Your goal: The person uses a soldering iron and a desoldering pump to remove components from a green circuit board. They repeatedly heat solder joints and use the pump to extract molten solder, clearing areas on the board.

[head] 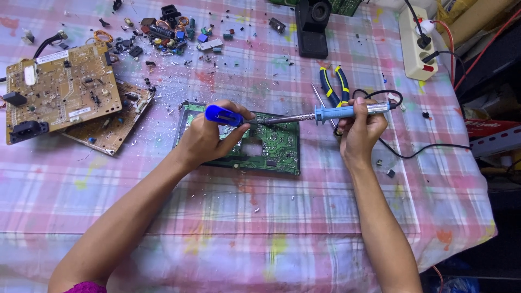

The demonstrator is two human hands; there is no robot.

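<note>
A green circuit board lies flat on the checked tablecloth in the middle. My left hand rests on its left part and grips a blue-handled tool, whose tip points right over the board. My right hand is just right of the board and holds a blue soldering iron level, its metal tip reaching left to meet the other tool's tip above the board. The iron's black cord loops off to the right.
Two tan circuit boards are stacked at the left. Loose electronic parts lie scattered at the back. Blue-and-yellow pliers lie behind my right hand. A power strip sits at back right, a black device at back centre. The table edge drops off right.
</note>
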